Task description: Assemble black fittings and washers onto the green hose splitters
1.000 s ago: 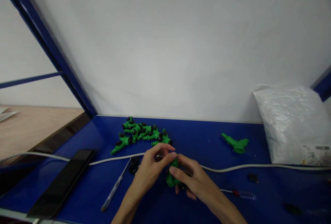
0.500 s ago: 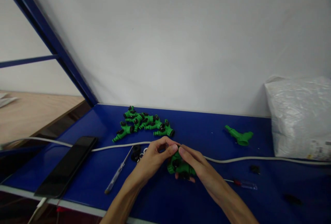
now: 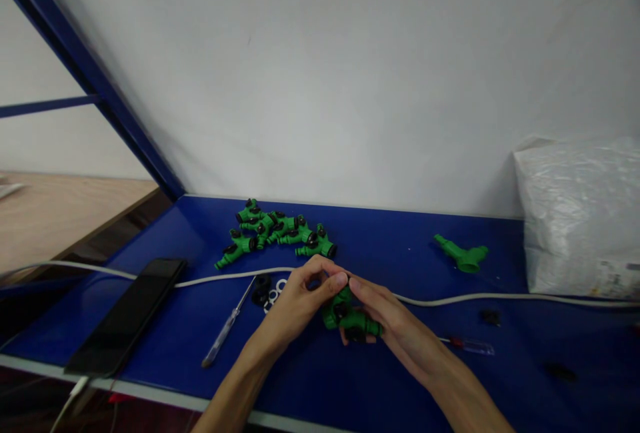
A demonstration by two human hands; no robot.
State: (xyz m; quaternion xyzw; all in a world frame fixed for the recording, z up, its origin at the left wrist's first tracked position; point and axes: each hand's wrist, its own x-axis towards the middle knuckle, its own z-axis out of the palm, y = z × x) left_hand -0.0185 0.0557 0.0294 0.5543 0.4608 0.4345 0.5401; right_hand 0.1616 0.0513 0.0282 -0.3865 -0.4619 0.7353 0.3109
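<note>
Both of my hands are around a green Y-shaped hose splitter [image 3: 356, 321] with black valve knobs, held just above the blue table. My left hand [image 3: 300, 299] is closed, thumb and forefinger pinched at the splitter's upper end; a small dark part shows between the fingertips. My right hand [image 3: 400, 323] wraps around the splitter from the right, its thumb at the same upper end and other fingertips showing underneath. Behind my hands lies a cluster of similar green splitters [image 3: 285, 229]. White rings [image 3: 274, 295] and black rings [image 3: 261, 288] lie beside my left wrist.
A clear-handled screwdriver [image 3: 223, 337] lies left, another screwdriver [image 3: 470, 346] right. A bare green Y-piece [image 3: 465, 257] and small black parts [image 3: 490, 317] are at the right. A white cable [image 3: 460, 300] crosses the blue table. A phone [image 3: 127, 316] and plastic bag [image 3: 580, 219] flank the area.
The view has shifted slightly. My right hand has turned a little, so more of the splitter's right end shows. Both hands stay at its upper end.
</note>
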